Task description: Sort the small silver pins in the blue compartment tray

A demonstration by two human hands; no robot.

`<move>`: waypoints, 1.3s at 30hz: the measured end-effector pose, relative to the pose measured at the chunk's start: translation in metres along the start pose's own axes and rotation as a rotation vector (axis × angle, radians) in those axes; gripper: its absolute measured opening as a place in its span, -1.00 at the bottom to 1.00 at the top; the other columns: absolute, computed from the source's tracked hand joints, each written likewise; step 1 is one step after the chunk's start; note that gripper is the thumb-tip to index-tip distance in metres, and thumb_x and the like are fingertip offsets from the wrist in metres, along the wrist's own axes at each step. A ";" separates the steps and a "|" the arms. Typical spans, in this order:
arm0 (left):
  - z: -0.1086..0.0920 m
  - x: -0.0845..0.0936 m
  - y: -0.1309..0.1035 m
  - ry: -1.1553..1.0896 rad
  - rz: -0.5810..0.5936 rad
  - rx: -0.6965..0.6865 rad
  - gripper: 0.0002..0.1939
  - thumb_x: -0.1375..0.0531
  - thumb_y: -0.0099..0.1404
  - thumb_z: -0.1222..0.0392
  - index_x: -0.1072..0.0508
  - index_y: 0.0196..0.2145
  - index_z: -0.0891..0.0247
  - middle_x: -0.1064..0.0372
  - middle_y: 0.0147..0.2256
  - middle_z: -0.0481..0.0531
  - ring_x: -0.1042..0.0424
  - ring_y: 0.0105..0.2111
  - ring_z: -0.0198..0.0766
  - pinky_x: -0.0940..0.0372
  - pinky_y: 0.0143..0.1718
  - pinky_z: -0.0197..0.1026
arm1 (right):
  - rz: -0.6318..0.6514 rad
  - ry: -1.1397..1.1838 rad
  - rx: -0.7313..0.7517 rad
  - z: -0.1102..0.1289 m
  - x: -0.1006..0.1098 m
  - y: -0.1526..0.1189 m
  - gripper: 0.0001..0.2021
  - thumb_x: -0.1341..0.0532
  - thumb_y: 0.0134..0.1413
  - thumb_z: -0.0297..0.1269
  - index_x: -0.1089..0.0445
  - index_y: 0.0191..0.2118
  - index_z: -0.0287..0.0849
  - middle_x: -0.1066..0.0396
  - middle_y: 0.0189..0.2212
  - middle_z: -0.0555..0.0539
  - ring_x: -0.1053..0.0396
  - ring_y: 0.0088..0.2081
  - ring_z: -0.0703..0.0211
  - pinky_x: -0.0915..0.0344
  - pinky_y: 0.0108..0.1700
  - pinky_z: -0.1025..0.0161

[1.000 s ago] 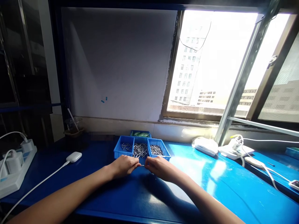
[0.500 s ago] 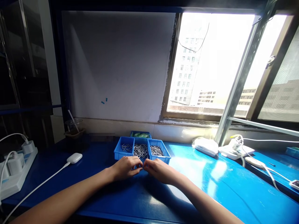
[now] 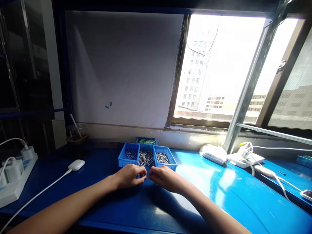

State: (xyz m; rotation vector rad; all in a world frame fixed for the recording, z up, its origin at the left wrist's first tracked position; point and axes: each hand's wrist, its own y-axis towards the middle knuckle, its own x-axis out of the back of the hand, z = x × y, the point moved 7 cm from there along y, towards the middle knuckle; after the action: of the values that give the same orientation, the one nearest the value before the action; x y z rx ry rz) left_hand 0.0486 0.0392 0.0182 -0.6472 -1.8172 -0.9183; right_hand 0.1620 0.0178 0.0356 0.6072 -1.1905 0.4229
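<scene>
My left hand [image 3: 133,175] and my right hand [image 3: 162,176] meet fingertip to fingertip just in front of the blue bins. Both are closed in a pinch. A small thin metal piece [image 3: 147,176] bridges the narrow gap between them; its exact kind is too small to make out. Beyond my left hand stands a blue bin [image 3: 125,162] with a few slim metal pieces in it. A fuller blue bin [image 3: 172,166] is behind my right hand. Between these two lies a heap of dark and silvery slim metal pieces [image 3: 146,158].
Behind the heap is another blue bin [image 3: 137,138] with green contents. A white charger [image 3: 76,164] with its cable and a power strip [image 3: 14,191] lie on the left. A lidded cup [image 3: 77,133] stands at the back left. White devices [image 3: 214,154] sit by the metal post.
My fingertips have drawn slightly apart, and the thin metal piece now shows between them. The whole view has shifted a little; the bins stay in place.
</scene>
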 end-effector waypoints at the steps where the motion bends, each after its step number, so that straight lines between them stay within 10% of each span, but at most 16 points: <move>1: 0.000 0.000 0.000 0.001 -0.002 -0.003 -0.88 -0.12 0.29 0.20 -0.43 -0.27 0.24 -0.45 -0.37 -0.04 -0.41 -0.40 -0.28 -0.20 -0.37 -0.31 | -0.002 -0.018 -0.003 -0.001 -0.001 0.000 -0.81 -0.09 0.21 -0.29 -0.43 -0.29 -0.17 -0.42 -0.54 -0.01 -0.31 -0.50 0.25 -0.08 -0.47 0.34; 39: -0.004 0.003 -0.001 0.031 0.040 0.050 -0.79 0.01 0.36 0.18 -0.41 -0.24 0.21 -0.39 -0.50 -0.03 -0.39 -0.48 -0.23 -0.11 -0.47 -0.31 | -0.089 -0.007 0.040 0.003 0.008 0.000 -0.74 -0.01 0.26 -0.29 -0.39 -0.37 -0.18 -0.36 -0.56 0.01 -0.23 -0.53 0.29 -0.09 -0.46 0.34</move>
State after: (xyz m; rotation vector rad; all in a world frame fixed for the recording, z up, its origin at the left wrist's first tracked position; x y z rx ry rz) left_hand 0.0486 0.0356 0.0218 -0.6326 -1.7877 -0.8496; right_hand 0.1620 0.0157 0.0441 0.6943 -1.1595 0.3704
